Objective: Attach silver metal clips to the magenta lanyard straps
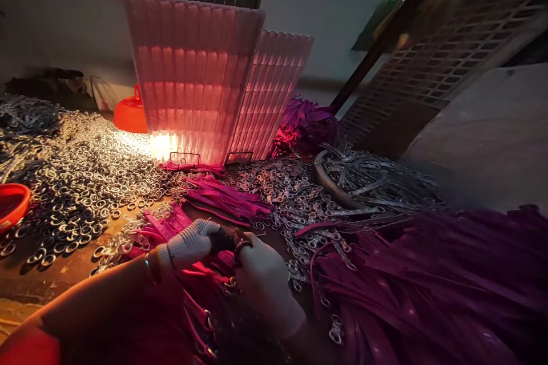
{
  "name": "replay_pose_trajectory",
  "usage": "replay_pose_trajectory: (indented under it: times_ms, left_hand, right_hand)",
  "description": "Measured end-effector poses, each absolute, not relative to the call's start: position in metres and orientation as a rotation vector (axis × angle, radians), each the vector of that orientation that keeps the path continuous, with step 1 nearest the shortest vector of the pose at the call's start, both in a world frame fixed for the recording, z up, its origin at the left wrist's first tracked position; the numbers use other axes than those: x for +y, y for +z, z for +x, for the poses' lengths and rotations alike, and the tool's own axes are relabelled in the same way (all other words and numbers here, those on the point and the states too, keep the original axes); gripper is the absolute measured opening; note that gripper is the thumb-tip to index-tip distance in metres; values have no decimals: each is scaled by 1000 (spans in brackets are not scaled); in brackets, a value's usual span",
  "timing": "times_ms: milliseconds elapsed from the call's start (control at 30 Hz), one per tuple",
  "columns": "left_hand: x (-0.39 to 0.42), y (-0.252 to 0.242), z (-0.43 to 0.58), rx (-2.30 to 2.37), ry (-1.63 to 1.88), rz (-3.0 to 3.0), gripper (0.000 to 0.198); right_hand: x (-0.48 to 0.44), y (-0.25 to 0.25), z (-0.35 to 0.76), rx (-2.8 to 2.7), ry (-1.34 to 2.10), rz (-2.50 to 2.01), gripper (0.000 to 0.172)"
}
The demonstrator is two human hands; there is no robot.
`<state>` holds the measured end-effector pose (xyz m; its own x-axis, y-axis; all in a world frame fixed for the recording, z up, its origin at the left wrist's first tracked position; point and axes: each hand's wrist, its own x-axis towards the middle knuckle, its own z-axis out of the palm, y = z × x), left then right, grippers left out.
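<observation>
1. Head view, centre: a person's gloved left hand (190, 244) and gloved right hand (265, 274) are meeting at their dark finger ends above a worktable (47, 280); the fingers are bending closely together, but whatever they may be clamping is hidden, so the grip cannot be told
2. Head view, under and around the left hand: magenta straps (177, 217) are lying in a loose bunch, while metal clasps (285, 191) are spreading past the right hand
3. Head view, surroundings: a heap of metal rings (85, 182) is glinting near a red lampshade (129, 113) at left, ridged panels (197, 68) are standing behind, and a large pile of purple straps (406, 279) is filling the right
4. Judging by the pose, the person is seemingly doing close fingertip work, perhaps on a small fitting; the next move is probably calling for steady, well-aligned fingertips
</observation>
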<state>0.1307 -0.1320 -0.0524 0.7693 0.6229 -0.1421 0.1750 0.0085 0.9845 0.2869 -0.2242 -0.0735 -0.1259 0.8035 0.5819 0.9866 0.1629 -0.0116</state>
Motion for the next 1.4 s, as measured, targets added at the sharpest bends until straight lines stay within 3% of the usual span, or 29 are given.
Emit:
replay_pose_trajectory:
  times_ms: [100, 233, 300, 500, 600, 867, 1100, 1233, 1400]
  left_hand:
    - [-135, -64, 131, 629, 380, 1448, 28]
    - [-139, -76, 131, 605, 556, 1917, 8]
    - [-136, -80, 130, 615, 521, 1999, 15]
    - [-130, -81, 126, 677, 424, 1969, 23]
    - [-134, -78, 124, 731, 342, 2126, 21]
    - [-143, -81, 125, 740, 295, 2339, 9]
    - [-129, -47, 111, 648, 280, 2591, 15]
    - [-83, -22, 59, 1044, 405, 2758, 40]
    - [16, -29, -13, 1573, 65, 2632, 27]
  right_hand:
    - [-224, -78, 288, -2009, -518, -1678, 23]
    - [-224, -86, 289, -1948, -477, -1698, 20]
    - [-225, -89, 291, -1900, -449, -1702, 20]
    - [-226, -72, 298, -2028, 171, -1915, 38]
    - [-220, -62, 296, -2135, 321, -2030, 34]
    - [-223, -75, 285, -2399, -78, -2074, 22]
    - [-235, -87, 294, -2282, -279, -1827, 16]
    - [-250, -97, 302, -2174, -257, -1780, 21]
    - [-249, -143, 311, -2040, -376, -1865, 22]
